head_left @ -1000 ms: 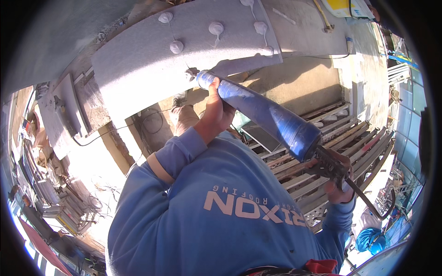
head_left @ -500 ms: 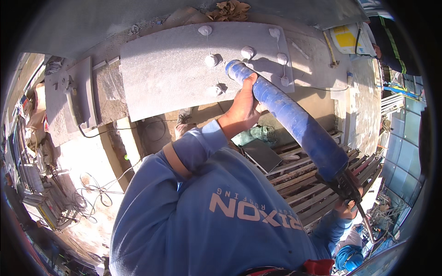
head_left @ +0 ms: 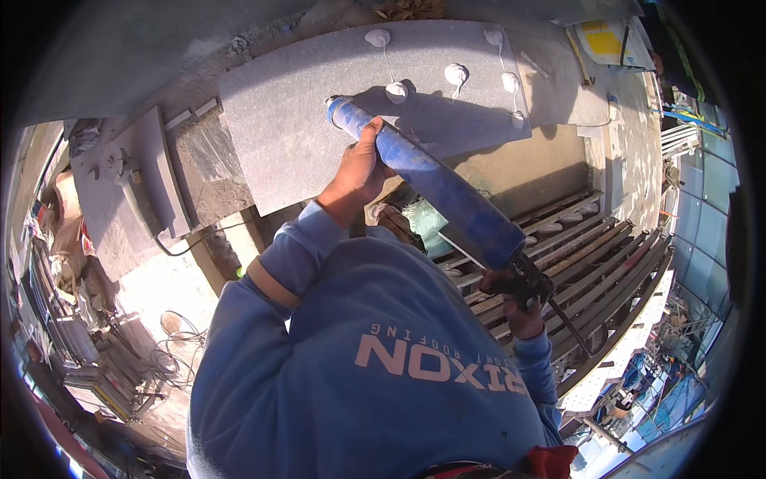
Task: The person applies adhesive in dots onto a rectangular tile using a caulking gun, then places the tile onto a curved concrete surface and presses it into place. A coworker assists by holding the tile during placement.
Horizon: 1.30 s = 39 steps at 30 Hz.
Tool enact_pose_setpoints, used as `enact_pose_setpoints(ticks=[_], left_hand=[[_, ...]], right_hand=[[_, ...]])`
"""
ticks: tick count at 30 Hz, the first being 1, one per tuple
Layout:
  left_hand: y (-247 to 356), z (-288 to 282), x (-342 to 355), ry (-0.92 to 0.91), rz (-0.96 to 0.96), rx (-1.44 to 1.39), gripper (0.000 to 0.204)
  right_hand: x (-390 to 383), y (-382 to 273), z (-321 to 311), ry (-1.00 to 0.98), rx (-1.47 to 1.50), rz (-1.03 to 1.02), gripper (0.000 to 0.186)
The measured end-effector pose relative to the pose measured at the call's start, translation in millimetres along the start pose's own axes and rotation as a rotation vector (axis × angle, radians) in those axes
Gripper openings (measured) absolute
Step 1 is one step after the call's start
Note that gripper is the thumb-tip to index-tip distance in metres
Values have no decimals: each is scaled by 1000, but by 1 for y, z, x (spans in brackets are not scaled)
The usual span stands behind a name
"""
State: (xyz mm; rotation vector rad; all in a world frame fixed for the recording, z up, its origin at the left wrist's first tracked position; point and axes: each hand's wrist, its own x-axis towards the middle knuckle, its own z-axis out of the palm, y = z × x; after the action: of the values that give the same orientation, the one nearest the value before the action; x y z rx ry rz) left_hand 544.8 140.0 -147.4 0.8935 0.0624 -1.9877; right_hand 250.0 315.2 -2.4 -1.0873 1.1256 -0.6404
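Observation:
A large caulking gun (head_left: 437, 180) with a scuffed blue barrel slants across the middle, its tip up and to the left. My left hand (head_left: 359, 169) wraps round the barrel near that end. At the lower right my right hand (head_left: 520, 313) grips the black handle, its fingers partly hidden; a bent metal rod sticks out behind it. Beneath the tip lies a grey stone-like slab (head_left: 275, 112). Several pale dabs of paste (head_left: 456, 75) sit on its right part, some joined by thin strings. The barrel's shadow falls across the slab.
An angle grinder (head_left: 137, 195) with a cord rests on a board at the left. Metal slats (head_left: 594, 267) run along the lower right. A white and yellow bucket (head_left: 610, 41) stands at the upper right beside another person's dark sleeve. Loose cable (head_left: 177, 345) lies on the floor.
The caulking gun has moved left over the slab, with both hands still on it. The view has shifted a little. One lower dab has passed behind the barrel.

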Motion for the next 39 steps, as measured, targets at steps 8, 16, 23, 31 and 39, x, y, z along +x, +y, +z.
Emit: enact_pose_setpoints(ticks=[8,16,23,31,39], left_hand=[[5,-15,9,112,-87,-111,56],[9,-17,7,12,-124,-142,62],[9,-9,-5,25,-108,-244,65],[10,2,-4,-10,-65,-181,58],[7,0,-1,-51,-68,-205,58]], right_hand=[[-16,-17,25,372,-356,175,45],[-24,-25,13,301,-586,113,32],[-20,-67,15,333,-322,293,42],[-12,-51,9,146,-319,-71,49],[-42,-21,-31,119,-724,135,52]])
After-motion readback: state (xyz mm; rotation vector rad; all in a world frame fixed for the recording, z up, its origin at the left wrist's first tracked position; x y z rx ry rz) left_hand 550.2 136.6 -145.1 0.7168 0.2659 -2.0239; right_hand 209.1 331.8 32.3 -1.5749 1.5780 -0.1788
